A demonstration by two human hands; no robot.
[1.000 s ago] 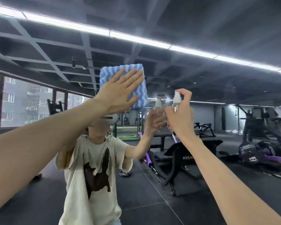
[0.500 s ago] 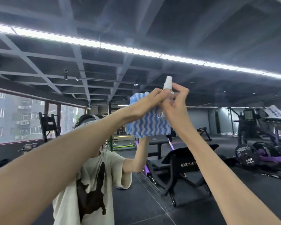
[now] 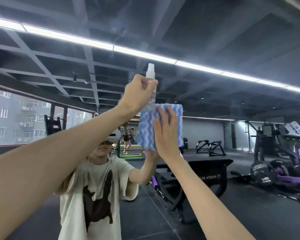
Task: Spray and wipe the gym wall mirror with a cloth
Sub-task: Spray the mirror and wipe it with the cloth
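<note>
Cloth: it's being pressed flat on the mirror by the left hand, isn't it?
No, the right hand presses the cloth flat on the mirror; the left hand grips the bottle above it. The head view shows this.

We see the mirror point(image 3: 232, 49) filling the whole view as one upright glass wall with faint hazy streaks high up. The cloth point(image 3: 177, 122) is a rectangle of blue and white wavy stripes. It lies flat against the glass near the middle of the view, where our right hand point(image 3: 164, 134) presses it with straight fingers spread across its left half. The spray bottle point(image 3: 151, 90) is slim and clear with a white spray head. It stands upright just above the cloth's upper left corner, gripped around its body by our left hand point(image 3: 140, 94). Its base seems to meet the cloth's top edge, though we cannot tell whether they touch.
</note>
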